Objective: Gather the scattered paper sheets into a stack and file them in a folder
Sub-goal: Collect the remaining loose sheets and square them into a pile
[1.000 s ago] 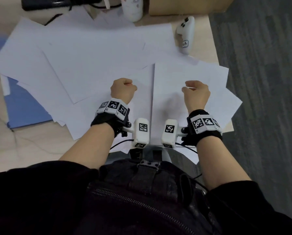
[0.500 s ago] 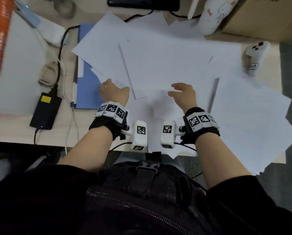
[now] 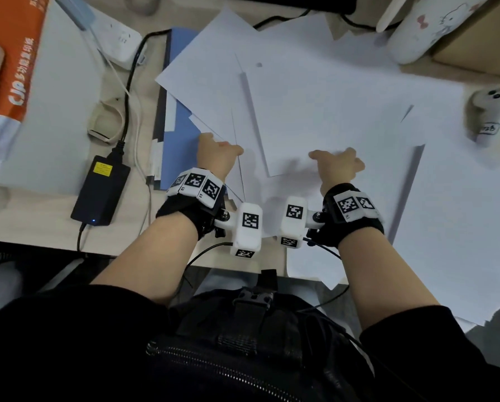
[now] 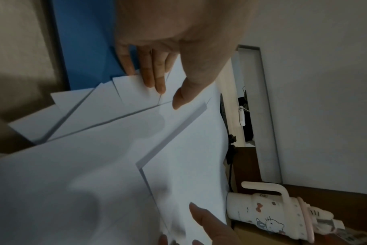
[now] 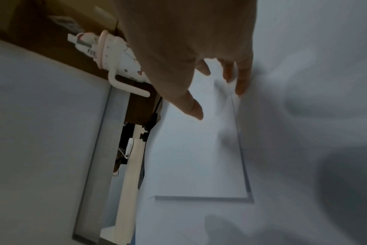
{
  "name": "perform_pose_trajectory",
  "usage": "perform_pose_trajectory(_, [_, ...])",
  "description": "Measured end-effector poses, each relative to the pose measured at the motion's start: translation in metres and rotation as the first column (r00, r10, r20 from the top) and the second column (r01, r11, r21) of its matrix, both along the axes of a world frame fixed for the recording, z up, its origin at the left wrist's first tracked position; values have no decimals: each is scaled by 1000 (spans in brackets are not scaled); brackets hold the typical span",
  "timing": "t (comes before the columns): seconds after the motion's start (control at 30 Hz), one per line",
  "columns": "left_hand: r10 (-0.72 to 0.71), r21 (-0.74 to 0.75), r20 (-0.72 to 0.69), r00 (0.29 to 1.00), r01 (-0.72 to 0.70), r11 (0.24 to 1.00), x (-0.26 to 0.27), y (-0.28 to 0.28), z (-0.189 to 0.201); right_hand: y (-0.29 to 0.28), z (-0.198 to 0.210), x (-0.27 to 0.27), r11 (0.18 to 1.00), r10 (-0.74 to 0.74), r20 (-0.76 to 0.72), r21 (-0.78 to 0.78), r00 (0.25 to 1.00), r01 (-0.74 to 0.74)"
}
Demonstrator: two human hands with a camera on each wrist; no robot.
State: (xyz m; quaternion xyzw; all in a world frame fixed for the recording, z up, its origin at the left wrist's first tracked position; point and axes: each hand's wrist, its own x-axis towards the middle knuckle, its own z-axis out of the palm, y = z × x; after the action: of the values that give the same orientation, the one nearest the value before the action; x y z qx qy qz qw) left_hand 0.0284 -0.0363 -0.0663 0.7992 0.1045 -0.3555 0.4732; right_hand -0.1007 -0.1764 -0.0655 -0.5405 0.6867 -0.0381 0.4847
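An orange box (image 3: pixel 14 59) reading "CJP" is lying on the bench (image 3: pixel 34 204). Both grips, left hand (image 3: pixel 217 158) and right hand (image 3: pixel 338 165), are resting spread on scattered paper sheets (image 3: pixel 330 105) overlapping the blue folder (image 3: pixel 182 134).

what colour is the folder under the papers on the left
Blue: the folder lies partly under the paper sheets. It shows best in the head view.
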Motion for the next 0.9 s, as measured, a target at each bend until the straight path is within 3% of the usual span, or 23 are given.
perform_pose_trajectory(0.17, [-34, 10, -44, 998, 34, 999, 2, -10, -1, -5, -2, 4, 974, -228, 129, 43, 965, 224])
perform_pose_trajectory(0.33, [-76, 76, 66, 995, 70, 995, 3, -20, 1, -13, 4, 4, 906, -422, 209, 134, 882, 402])
perform_pose_trajectory(0.43, [-88, 16, -3, 996, 88, 996, 4, -28, -3, -18, 6, 5, 859, -511, 235, 174, 827, 482])
perform_pose_trajectory(0.6, [-82, -52, -51, 995, 79, 995, 6, -40, -1, -27, -2, -5, 928, -372, 161, 72, 914, 365])
perform_pose_trajectory(0.67, [-61, -18, 33, 998, 61, 998, 6, -43, 1, -34, -6, -11, 946, -322, 110, 2, 940, 324])
perform_pose_trajectory(0.77, [-179, 84, 161, 971, 167, 982, 2, -51, 1, -48, -10, -18, 964, -242, -49, -122, 969, 235])
perform_pose_trajectory(0.9, [-272, 5, 141, 952, 275, 962, -9, -72, 5, -69, -13, -30, 980, -127, -213, -177, 969, 89])
